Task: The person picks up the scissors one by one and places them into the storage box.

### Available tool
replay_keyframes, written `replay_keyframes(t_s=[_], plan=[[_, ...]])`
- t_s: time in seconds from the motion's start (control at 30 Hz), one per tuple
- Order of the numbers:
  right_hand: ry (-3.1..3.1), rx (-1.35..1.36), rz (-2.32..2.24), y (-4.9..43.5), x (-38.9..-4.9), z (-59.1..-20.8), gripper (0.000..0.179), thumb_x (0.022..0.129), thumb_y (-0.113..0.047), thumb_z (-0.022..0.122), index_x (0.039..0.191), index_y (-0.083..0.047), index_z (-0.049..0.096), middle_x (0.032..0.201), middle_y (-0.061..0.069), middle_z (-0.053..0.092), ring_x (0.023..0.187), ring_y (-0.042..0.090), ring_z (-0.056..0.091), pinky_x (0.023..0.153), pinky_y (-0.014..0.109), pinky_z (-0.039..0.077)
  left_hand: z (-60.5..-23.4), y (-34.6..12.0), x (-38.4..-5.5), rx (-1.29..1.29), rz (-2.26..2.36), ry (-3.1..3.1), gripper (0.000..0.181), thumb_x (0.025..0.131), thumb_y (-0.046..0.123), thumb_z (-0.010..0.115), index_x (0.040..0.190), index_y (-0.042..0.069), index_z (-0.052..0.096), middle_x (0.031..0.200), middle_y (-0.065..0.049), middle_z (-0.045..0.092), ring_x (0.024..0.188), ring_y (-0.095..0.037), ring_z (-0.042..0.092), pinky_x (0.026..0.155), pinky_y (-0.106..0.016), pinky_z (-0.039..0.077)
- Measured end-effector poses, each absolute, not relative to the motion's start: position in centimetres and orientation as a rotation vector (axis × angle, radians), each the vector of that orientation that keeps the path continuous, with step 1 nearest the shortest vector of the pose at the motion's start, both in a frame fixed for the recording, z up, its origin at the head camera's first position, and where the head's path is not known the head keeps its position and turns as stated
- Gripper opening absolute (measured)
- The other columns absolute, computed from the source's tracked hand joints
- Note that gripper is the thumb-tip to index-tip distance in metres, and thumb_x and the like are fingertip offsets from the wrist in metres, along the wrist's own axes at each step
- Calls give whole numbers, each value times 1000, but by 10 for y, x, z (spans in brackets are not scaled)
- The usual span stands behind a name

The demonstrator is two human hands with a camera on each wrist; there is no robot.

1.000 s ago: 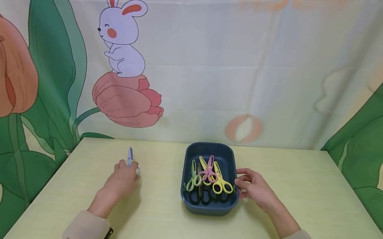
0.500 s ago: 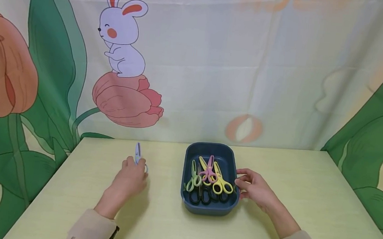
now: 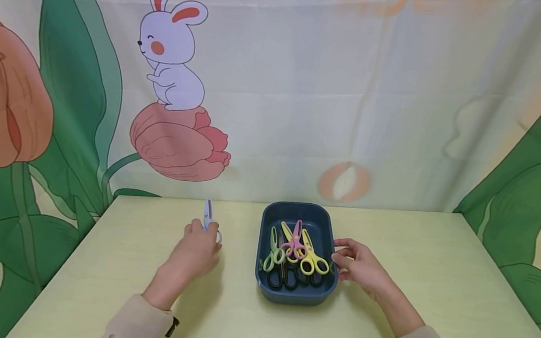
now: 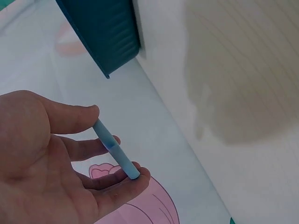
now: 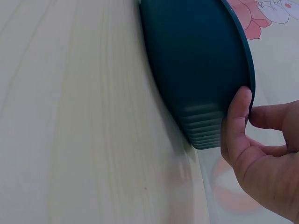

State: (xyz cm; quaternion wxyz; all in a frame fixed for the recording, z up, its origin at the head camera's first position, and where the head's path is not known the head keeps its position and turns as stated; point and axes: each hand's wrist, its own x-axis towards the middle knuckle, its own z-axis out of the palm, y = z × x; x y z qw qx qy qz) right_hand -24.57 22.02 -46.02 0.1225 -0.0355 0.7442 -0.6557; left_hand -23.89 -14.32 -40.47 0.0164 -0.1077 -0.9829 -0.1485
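Note:
My left hand pinches a pair of lavender scissors between thumb and fingers, blades pointing toward the back. In the left wrist view the scissors appear edge-on and raised off the table. My right hand holds the right rim of a dark blue plastic bin, as the right wrist view of the bin also shows. Inside lie green scissors, pink scissors, yellow scissors and several black-handled ones, partly covered by the others.
The pale wood-grain table ends at a hanging cloth backdrop printed with a rabbit and tulips. The bin stands near the table's back edge, to the right of the left hand.
My left hand has moved to the right and slightly toward the back with the lavender scissors, closer to the bin. The right hand and the bin have stayed in place.

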Motion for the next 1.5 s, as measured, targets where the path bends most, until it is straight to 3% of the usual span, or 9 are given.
replay_keyframes(t_s=[1.13,1.5], plan=[[2171,-118,-1907,220,-245,-461,44,104,-1,54,143,13,40,106,20,56,78,20,61,63,30,57,-386,-84,-232,-540,-447,-2998,43,102,12,62,138,-9,51,117,-33,46,106,-43,47,85,-52,53],[2162,-117,-1915,220,-246,-460,44,104,0,54,143,13,40,105,20,56,77,20,60,62,29,57,-378,-56,-229,-590,-446,-3061,48,104,18,60,145,-4,48,122,-28,45,108,-36,46,78,-42,53]])
